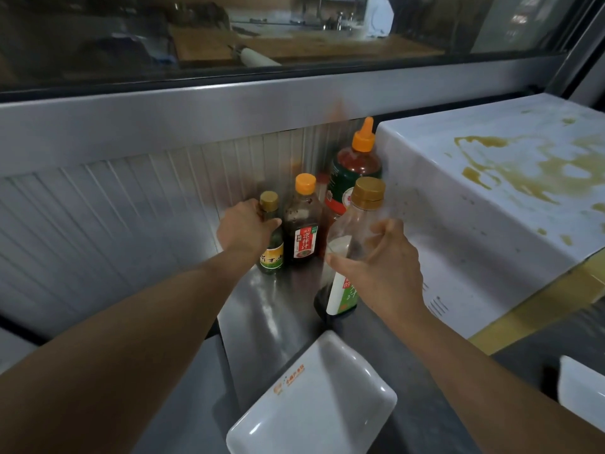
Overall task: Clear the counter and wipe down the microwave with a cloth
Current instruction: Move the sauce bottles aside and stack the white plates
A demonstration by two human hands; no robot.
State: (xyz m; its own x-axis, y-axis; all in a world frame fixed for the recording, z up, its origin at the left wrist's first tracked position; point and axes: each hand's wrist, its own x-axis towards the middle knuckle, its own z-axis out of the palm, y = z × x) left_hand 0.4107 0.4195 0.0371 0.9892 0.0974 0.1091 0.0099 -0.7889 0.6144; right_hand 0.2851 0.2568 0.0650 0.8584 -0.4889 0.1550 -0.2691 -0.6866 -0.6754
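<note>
Countertop: both hands (left [247, 226], right [381, 257]) grip bottles [271, 253].

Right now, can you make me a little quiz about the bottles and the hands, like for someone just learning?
1. True or false: the left hand grips the small green bottle.
2. Which bottle does the right hand hold? A) the squeeze bottle with the orange nozzle B) the clear bottle with the gold cap C) the dark bottle with the orange cap
3. Fill in: the yellow-brown stains are on top of the white ____.

Key
1. True.
2. B. It is tilted, and dark liquid sits at its bottom.
3. Microwave. Its top is still dirty, and no cloth shows.
</note>
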